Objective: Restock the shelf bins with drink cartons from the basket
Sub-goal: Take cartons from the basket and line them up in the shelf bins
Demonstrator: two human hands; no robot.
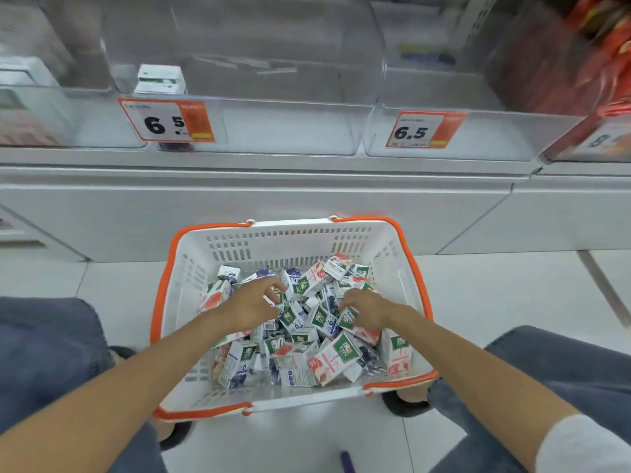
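Note:
A white basket (290, 240) with orange handles stands on the floor between my knees. It holds several small drink cartons (336, 358), some with blueberry print, others with red fruit print. My left hand (251, 303) reaches into the pile with fingers spread and loosely curled over a blueberry carton, gripping nothing. My right hand (367, 307) curls its fingers round a red-print carton (351, 319) in the pile. Above, a clear shelf bin (273, 131) holds one carton (160, 80) at its left. A second clear bin (478, 138) sits to the right.
Price tags reading 6.5 hang on the middle bin (167, 121) and the right bin (421, 131). A bin at far right (601, 131) holds red packs. A white shelf base (273, 206) runs behind the basket. My knees flank the basket on the tiled floor.

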